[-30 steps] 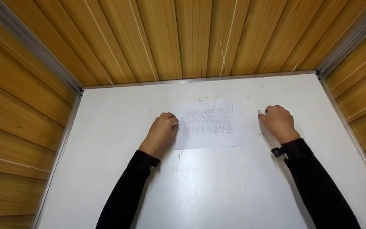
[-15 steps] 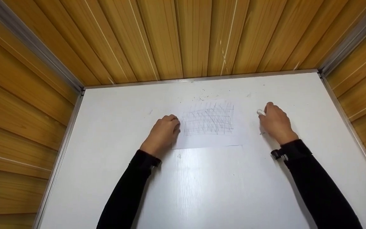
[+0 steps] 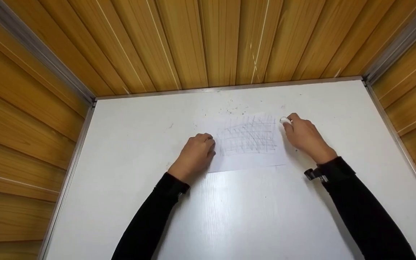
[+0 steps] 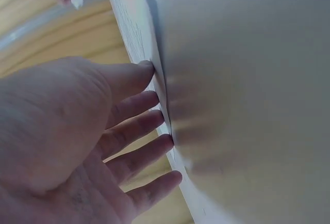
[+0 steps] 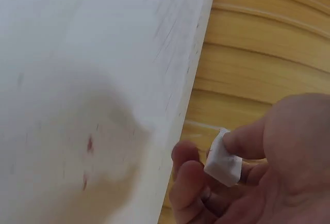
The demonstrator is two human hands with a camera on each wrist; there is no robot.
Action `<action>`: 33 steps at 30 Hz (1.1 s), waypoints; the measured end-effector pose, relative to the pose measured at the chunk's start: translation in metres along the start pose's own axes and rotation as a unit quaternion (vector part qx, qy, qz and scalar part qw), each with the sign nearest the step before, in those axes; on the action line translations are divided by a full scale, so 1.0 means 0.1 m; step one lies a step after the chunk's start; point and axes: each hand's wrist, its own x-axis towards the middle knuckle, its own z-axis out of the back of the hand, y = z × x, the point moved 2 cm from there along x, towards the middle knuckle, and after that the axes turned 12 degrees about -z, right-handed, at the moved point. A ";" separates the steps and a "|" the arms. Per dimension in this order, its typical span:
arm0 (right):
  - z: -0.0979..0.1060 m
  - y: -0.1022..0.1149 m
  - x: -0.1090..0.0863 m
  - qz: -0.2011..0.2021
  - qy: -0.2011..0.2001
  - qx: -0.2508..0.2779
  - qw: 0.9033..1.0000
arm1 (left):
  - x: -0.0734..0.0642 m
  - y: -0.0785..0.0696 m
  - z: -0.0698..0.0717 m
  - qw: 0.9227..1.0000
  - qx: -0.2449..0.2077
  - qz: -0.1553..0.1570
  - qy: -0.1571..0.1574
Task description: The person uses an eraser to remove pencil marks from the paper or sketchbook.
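A white sheet of paper [image 3: 246,161] lies on the white table, its upper part covered in crosshatched pencil lines [image 3: 249,135]. My left hand [image 3: 196,153] rests at the paper's left edge. In the left wrist view, its thumb and fairly straight fingertips touch down along that edge. To the right of the sheet, my right hand [image 3: 306,137] pinches a white eraser [image 5: 224,165] between thumb and fingers. The eraser appears held off the table, near the paper's upper right corner.
Dark crumbs [image 3: 235,107] are scattered behind the paper, with a few specks on its right. Wood-patterned panels [image 3: 222,43] enclose the white table [image 3: 237,216] at the back and both sides, meeting it along metal edging.
The paper has shifted a little to the right, along with my left hand. My right hand has brought the eraser left, closer to the sheet.
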 end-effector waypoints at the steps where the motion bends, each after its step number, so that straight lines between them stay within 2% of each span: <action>1: -0.03 0.02 -0.01 0.001 0.008 0.000 1.000 | 0.01 -0.03 -0.01 1.000 -0.002 -0.006 0.004; 5: -0.12 0.09 -0.03 0.015 0.021 -0.009 1.000 | 0.06 -0.05 0.01 1.000 -0.012 -0.011 0.002; 9: -0.19 0.13 -0.02 0.015 0.020 -0.017 1.000 | 0.13 0.02 0.03 1.000 -0.018 0.015 -0.018; 11: -0.23 0.16 -0.01 0.012 0.020 -0.016 1.000 | 0.16 0.04 0.02 0.999 -0.026 0.022 -0.017; 16: -0.34 0.28 -0.01 0.021 0.025 -0.009 0.999 | 0.14 0.02 -0.04 1.000 -0.016 0.023 0.011; 21: -0.47 0.41 -0.03 0.056 0.031 -0.013 0.998 | 0.08 -0.03 0.03 0.998 0.033 0.031 0.038; 24: -0.52 0.45 -0.04 0.062 0.020 -0.013 0.998 | 0.08 -0.05 0.06 0.998 0.021 0.033 0.043; 27: -0.52 0.49 -0.03 0.051 0.016 -0.004 0.999 | 0.13 -0.07 0.04 0.998 -0.009 0.039 0.052; 33: -0.53 0.59 -0.01 0.039 0.042 -0.001 0.998 | 0.15 -0.07 -0.02 0.994 -0.014 0.059 0.092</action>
